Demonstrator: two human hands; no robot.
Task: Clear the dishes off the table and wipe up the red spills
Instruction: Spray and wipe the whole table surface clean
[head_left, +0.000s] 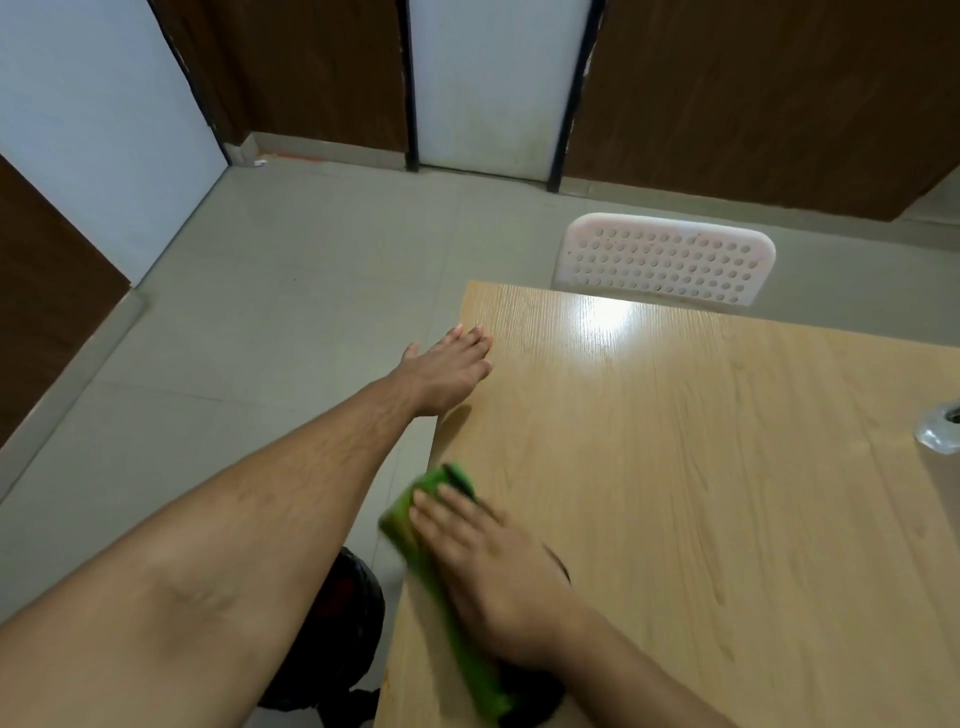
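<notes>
A light wooden table (701, 467) fills the right half of the view. My right hand (493, 577) presses flat on a green cloth (415, 525) near the table's left edge; the cloth is blurred with motion. My left hand (447, 371) rests with fingers spread on the table's far left edge, holding nothing. No red spill shows on the visible tabletop. A clear glass or plastic item (943, 431) sits at the table's right, cut off by the frame edge.
A white perforated plastic chair (665, 262) stands against the table's far side. A black bag or bin (337, 623) sits on the tiled floor below the table's left edge. Brown and white wall panels run along the back.
</notes>
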